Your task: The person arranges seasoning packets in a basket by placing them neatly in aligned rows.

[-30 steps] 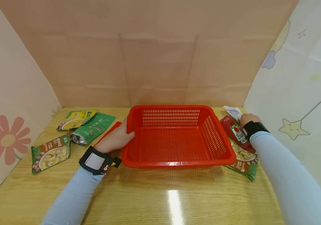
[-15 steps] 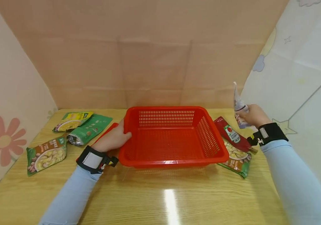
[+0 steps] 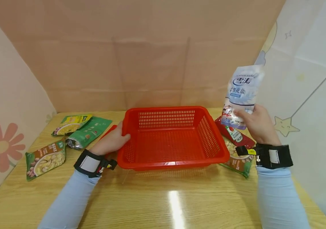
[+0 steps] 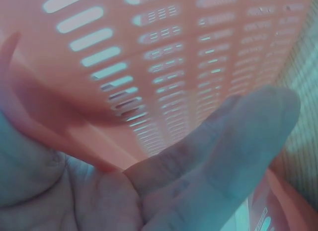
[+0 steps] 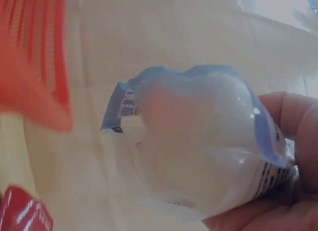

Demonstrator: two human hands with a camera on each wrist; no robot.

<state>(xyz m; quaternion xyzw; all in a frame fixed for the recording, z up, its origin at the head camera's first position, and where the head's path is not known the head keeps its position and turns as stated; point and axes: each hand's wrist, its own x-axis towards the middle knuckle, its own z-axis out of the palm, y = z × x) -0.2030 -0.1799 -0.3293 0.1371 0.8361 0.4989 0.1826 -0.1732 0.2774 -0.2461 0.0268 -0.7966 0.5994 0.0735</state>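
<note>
My right hand (image 3: pixel 261 124) holds a white and blue salt bag (image 3: pixel 241 95) upright above the table's right side, thumb across its lower front. The bag's underside (image 5: pixel 184 141) faces the camera in the right wrist view. My left hand (image 3: pixel 112 138) grips the left rim of a red plastic basket (image 3: pixel 168 164), thumb over the inner side. In the left wrist view its fingers (image 4: pixel 238 146) lie along the outside of the slotted wall (image 4: pixel 174 87). Under the raised bag, a red Heinz ketchup pouch (image 3: pixel 244 140) lies over a green and brown soup packet (image 3: pixel 238 163), both partly hidden.
On the left lie a yellow packet (image 3: pixel 72 124), a green pouch (image 3: pixel 90 132) and a brown soup packet (image 3: pixel 47 159). A red item (image 3: pixel 110 130) shows partly behind my left hand. Patterned sheets (image 3: pixel 320 79) enclose the wooden table (image 3: pixel 140 203) at back and sides.
My right hand has lifted the salt bag off the pile at the right and turned its printed front into view. The left hand stays on the basket rim.
</note>
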